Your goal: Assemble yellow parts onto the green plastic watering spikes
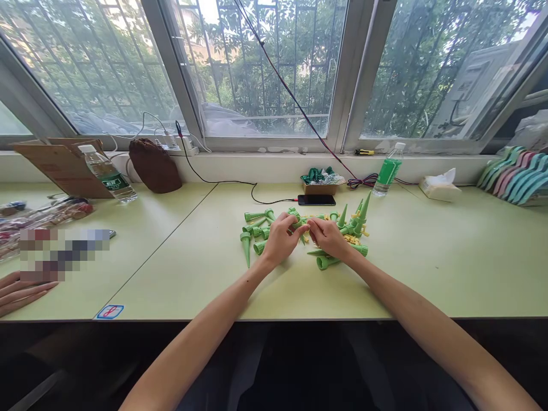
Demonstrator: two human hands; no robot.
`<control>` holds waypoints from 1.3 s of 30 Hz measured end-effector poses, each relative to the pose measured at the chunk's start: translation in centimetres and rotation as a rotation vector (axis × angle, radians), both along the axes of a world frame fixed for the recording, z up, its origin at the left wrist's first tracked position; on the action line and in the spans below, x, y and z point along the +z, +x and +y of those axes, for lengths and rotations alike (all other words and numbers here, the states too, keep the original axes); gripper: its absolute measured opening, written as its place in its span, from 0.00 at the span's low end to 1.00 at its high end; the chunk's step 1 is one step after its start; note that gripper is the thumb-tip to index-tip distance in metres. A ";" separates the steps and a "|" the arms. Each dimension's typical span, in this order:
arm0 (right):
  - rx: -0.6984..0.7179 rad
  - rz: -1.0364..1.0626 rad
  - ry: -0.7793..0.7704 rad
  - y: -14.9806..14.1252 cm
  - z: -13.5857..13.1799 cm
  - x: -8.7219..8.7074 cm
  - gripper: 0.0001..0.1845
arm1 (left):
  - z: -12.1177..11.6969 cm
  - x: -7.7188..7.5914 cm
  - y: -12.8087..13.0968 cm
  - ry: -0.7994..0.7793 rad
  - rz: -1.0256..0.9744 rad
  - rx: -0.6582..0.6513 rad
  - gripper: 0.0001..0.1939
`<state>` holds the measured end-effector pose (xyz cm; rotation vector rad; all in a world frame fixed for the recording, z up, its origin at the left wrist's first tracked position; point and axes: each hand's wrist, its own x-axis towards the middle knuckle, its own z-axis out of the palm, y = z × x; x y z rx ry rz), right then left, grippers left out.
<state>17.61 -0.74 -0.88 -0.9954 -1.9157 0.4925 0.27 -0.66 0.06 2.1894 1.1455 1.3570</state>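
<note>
My left hand (281, 238) is closed around a green plastic watering spike (296, 221), of which only a part shows between the fingers. The fingertips of my right hand (329, 235) pinch together right against it; whatever they hold is too small and hidden to make out. Loose green spikes lie on both sides of my hands, such as one tapered spike (245, 249) at the left and a ribbed one (326, 262) below my right wrist. A tall spike (363, 216) points up at the right, among small yellow plastic pieces (354, 240).
Behind the pile are a phone (317, 200) on a cable and a small box (323, 187). A bottle (387, 171), tissues (440, 186) and hangers (516, 177) stand to the right. Another person's hand (21, 292) rests at far left, near a second bottle (110, 177).
</note>
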 end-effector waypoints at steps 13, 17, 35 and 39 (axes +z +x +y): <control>0.017 0.006 -0.026 -0.2 -0.2 0.1 0.25 | 0.0 0.1 0.1 0.007 -0.039 0.012 0.18; 0.043 0.011 -0.034 -0.2 -0.3 0.1 0.21 | -0.1 0.3 0.1 0.008 -0.046 0.033 0.21; 0.024 -0.011 0.023 0.0 -0.1 -0.1 0.17 | -0.3 0.4 0.1 0.003 -0.018 0.053 0.21; 0.015 -0.024 0.059 -0.1 0.0 -0.1 0.18 | -0.3 0.3 0.0 0.011 -0.001 0.049 0.19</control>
